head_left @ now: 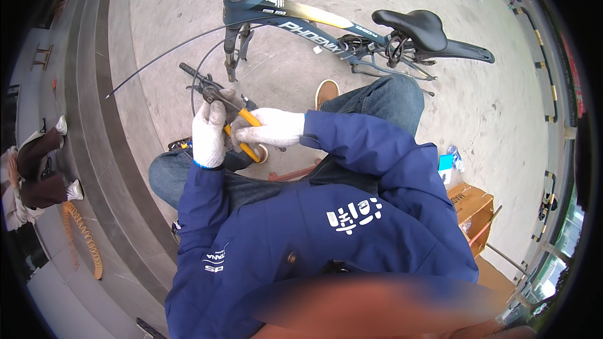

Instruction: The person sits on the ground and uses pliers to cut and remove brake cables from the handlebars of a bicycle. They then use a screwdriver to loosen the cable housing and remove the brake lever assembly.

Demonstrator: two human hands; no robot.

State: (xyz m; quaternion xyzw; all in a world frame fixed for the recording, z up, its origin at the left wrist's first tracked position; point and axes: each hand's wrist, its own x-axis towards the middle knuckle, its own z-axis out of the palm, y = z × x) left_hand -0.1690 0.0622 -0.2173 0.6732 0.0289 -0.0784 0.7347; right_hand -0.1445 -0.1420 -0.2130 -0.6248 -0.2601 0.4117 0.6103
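I am wearing white work gloves. My right hand (270,129) is closed around the yellow handles of a pair of cable cutters (249,117), whose dark jaws point up and left. My left hand (210,129) is closed beside those jaws, at the end of a thin black cable (202,63) that loops down from the bicycle; its fingertips are partly hidden. Just beyond the hands lies a black handlebar (188,70) with a grip and lever. The dark blue bicycle frame (301,28), without wheels, stands ahead with its black saddle (414,28) to the right.
Another cable (144,66) sticks out to the left from the frame. A cardboard box (471,204) stands at my right, with a small blue-and-white item (446,163) by it. Grey steps (88,107) run along the left, where another person (41,157) and a coiled hose (81,238) are.
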